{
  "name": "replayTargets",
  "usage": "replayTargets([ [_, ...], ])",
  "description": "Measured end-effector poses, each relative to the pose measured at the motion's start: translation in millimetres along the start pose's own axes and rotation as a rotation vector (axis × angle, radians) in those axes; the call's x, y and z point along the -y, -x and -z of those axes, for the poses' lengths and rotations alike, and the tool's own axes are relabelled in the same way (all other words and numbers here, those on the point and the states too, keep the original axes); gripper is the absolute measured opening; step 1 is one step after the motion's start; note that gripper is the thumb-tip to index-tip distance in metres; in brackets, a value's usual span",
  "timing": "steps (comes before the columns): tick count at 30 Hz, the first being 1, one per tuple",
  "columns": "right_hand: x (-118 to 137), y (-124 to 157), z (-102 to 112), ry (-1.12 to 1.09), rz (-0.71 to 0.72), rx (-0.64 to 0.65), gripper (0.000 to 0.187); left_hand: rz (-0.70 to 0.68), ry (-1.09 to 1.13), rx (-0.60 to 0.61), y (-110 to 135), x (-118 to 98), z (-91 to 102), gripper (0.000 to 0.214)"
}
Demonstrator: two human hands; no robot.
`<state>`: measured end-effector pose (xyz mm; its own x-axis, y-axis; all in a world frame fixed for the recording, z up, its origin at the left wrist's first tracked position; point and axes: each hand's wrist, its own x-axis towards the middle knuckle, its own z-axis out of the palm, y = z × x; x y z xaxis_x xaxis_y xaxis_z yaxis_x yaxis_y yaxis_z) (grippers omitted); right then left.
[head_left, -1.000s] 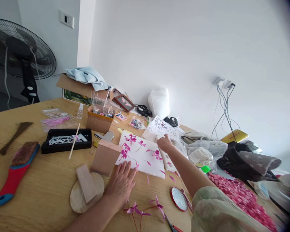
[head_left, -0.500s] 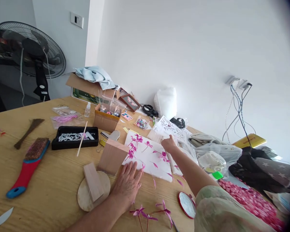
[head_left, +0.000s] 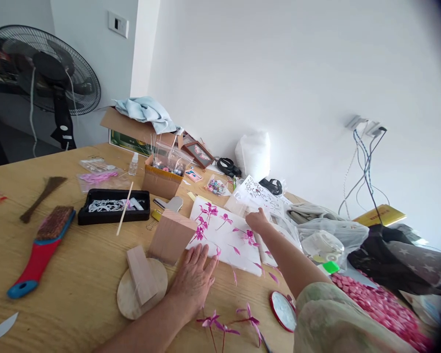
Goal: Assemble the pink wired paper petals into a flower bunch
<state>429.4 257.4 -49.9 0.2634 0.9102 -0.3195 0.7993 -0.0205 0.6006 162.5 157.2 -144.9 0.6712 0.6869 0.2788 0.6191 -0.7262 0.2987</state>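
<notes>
Left hand (head_left: 195,274), yours: palm down, the grip slack with fingers a little apart, clamped on nothing. Fingertips overlap the near edge of the white sheet (head_left: 223,241), toward its left end.

Right hand (head_left: 256,220), yours: arm stretched forward, knuckles up, at the far right corner of the sheet. Whether this grip is together on anything you cannot tell, as the underside is hidden.

White sheet, one: flat on the desk (head_left: 91,274), between your two hands, straight ahead of the left and on the near, left side of the right. Its long axis appears to run left to right, slanting toward you at the right end.

Pink flowers (head_left: 210,211), on the sheet: a cluster at the left end, just beyond your left fingertips, that hand being nearer. One further bloom (head_left: 249,238) at the right end, just on your side of the right hand, which is nearer to it.

Wooden block (head_left: 172,238), one: just left of the sheet, beside your left hand.

Printed paper (head_left: 255,193), one: beyond your right hand.

Stemmed flowers (head_left: 248,318), several: on the desk, to the right of your left wrist.

Red-rimmed lid or dish (head_left: 283,311), one: beside your right forearm.
</notes>
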Motion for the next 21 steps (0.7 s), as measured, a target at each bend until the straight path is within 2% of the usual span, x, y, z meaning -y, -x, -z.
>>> replayTargets([
  [10, 0, 2, 4, 0.069, -0.003, -0.088, 0.029, -0.005, -0.016, -0.033, 0, 1, -4.9, 0.046],
  [12, -2, 6, 8, 0.078, 0.007, -0.128, 0.023, -0.006, -0.017, -0.031, -1, 1, -4.8, 0.046],
  [14, -5, 11, 17, 0.079, 0.021, -0.181, 0.01, -0.01, -0.014, -0.027, 0, 1, -2.9, 0.046],
  [17, -11, 22, 39, 0.064, 0.038, -0.292, 0.023, -0.014, 0.001, -0.017, 0, 0, 2.2, 0.044],
  [21, -18, 50, 73, 0.02, 0.025, -0.451, 0.025, -0.007, 0.015, 0.003, 0, -1, 7.8, 0.043],
])
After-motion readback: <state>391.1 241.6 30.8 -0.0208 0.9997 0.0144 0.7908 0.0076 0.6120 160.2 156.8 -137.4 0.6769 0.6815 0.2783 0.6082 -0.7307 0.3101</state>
